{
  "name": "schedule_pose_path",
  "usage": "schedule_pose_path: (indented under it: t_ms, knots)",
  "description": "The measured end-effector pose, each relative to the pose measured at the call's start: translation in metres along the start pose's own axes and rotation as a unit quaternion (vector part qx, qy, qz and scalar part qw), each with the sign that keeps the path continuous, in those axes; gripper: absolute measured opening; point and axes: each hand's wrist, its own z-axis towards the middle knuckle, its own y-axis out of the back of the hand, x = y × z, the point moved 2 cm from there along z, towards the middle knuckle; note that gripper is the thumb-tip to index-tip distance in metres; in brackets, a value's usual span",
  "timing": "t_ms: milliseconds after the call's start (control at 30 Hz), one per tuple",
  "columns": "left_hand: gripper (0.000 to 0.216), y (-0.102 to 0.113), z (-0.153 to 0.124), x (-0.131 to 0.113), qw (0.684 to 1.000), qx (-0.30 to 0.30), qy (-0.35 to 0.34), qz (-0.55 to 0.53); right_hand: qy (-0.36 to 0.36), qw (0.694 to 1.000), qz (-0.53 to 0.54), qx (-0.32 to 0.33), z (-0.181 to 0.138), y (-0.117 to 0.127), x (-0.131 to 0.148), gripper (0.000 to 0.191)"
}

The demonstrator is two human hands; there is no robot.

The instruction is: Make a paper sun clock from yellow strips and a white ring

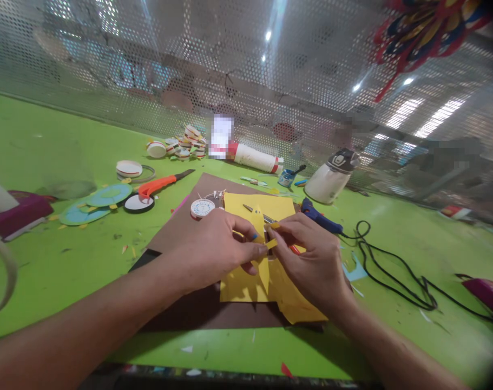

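Both my hands meet over yellow paper sheets [246, 284] lying on a brown board [177, 230]. My left hand [214, 246] is closed, pinching a small yellow paper strip [266, 260] between thumb and fingers. My right hand [311, 257] is closed too, pinching the same strip at its top end. Scissors [258, 212] with a red handle lie on the yellow paper just behind my fingers. A small white round spool [202, 208] sits on the board beside my left hand.
On the green table lie an orange utility knife [160, 184], blue and white paper discs [96, 200], a blue glue gun [319, 216] with a black cord [392, 276], a white bottle [329, 179], a paint pot [287, 177], tape rolls [181, 146] and a perforated metal screen [149, 65] behind.
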Motion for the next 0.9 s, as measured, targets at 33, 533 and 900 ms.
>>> schedule_pose_path:
  t_ms: [33,533,900]
  knots:
    - [0.02,0.0001,0.0003,0.0002,1.0,-0.001,0.002,0.005,0.001,1.0,0.002,0.0,-0.0001,0.0,0.0001,0.01]
    - [0.02,0.0011,0.0015,0.0063,0.999,-0.015,-0.009,-0.035,-0.032,0.999,0.039,0.007,0.0002,0.003,0.0024,0.007]
    - [0.02,-0.0002,0.0023,0.0045,1.0,0.007,-0.007,-0.018,-0.04,0.998,0.052,0.001,0.0019,0.0028,0.0014,0.009]
